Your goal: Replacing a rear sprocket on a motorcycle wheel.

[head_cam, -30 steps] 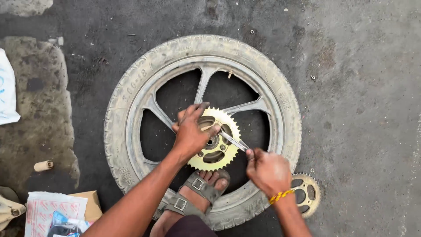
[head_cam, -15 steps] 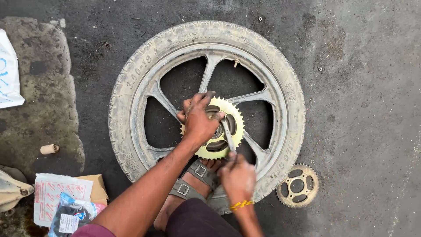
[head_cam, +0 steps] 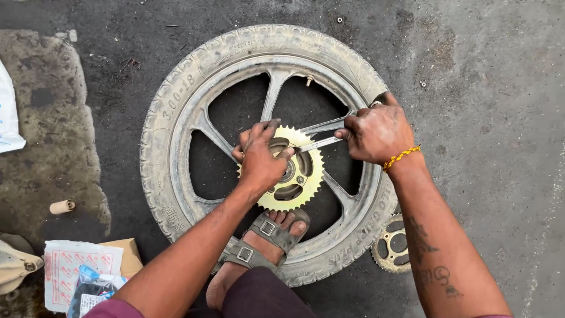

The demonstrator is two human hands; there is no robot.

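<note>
A motorcycle wheel with a dusty tyre (head_cam: 176,106) and grey alloy spokes lies flat on the ground. A yellowish sprocket (head_cam: 306,179) sits on its hub. My left hand (head_cam: 262,156) presses down on the sprocket's left side, fingers bent over it. My right hand (head_cam: 376,132) grips the outer end of a slim metal wrench (head_cam: 321,143) that reaches from the rim side to the hub. A yellow thread band circles my right wrist. My sandalled foot (head_cam: 259,250) rests on the tyre's near edge.
A second, worn sprocket (head_cam: 391,247) lies on the ground beside the tyre at the lower right. At the lower left are a cardboard box (head_cam: 126,250), printed packets (head_cam: 82,268) and a small tan cylinder (head_cam: 62,206). A white bag (head_cam: 9,118) lies at the left edge.
My right hand swung the wrench from the near side of the hub round to the right, out over the rim. My left hand stayed on the sprocket.
</note>
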